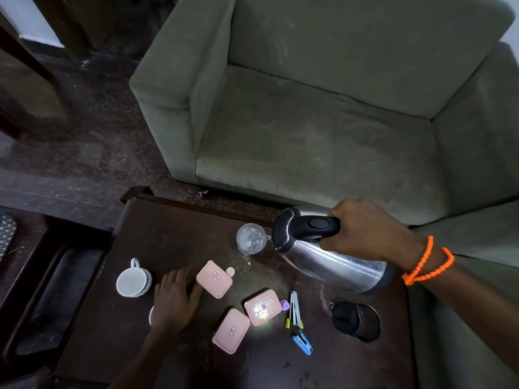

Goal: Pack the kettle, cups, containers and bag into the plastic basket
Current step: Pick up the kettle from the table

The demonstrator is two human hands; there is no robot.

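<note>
My right hand grips the black handle of a steel kettle, tilted with its spout over a clear glass cup at the table's far side. My left hand rests flat on the dark wooden table, fingers spread, touching the corner of a pink lidded container. Two more pink containers lie nearer me. A white mug stands left of my left hand. A white rim peeks out under that hand. No basket or bag is in view.
A black round kettle base sits on the table under the kettle. Small clips, yellow and blue, lie beside the containers. A grey-green sofa stands just behind the table. Dark floor lies to the left.
</note>
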